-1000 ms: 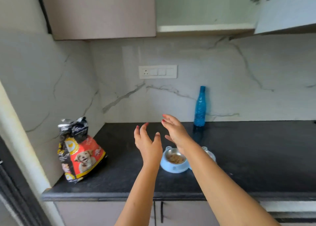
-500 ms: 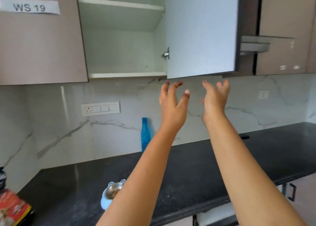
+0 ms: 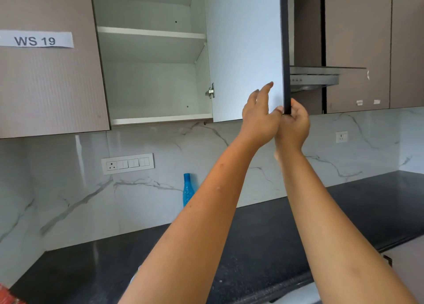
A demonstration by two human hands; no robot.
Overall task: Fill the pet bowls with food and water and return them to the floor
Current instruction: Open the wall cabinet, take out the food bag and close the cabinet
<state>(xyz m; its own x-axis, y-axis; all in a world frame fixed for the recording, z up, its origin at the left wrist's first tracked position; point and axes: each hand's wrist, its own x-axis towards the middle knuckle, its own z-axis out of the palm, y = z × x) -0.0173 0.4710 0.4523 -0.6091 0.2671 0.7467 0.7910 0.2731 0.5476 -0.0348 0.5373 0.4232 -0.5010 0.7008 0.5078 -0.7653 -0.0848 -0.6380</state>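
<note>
Both my hands are raised to the lower corner of the open wall cabinet door (image 3: pixel 243 51). My right hand (image 3: pixel 296 126) grips the door's dark outer edge at the bottom. My left hand (image 3: pixel 259 117) lies against the door's white inner face, fingers apart and pointing up. A blue water bottle (image 3: pixel 188 188) stands on the black counter (image 3: pixel 275 234) against the marble wall. The pet bowls are hidden behind my left forearm; only a sliver of pale blue (image 3: pixel 135 278) shows. A red corner of the food bag (image 3: pixel 9 296) peeks in at the bottom left.
The open cabinet (image 3: pixel 151 85) has bare white shelves. A closed door labelled WS 19 (image 3: pixel 46 74) is to its left. A range hood (image 3: pixel 314 76) hangs right of the open door. A switch panel (image 3: pixel 127 163) and a socket (image 3: pixel 341 136) sit on the wall.
My view has lifted from the counter to the cabinet. Both hands rose from above the bowls to the open door, and my right hand closed on its edge.
</note>
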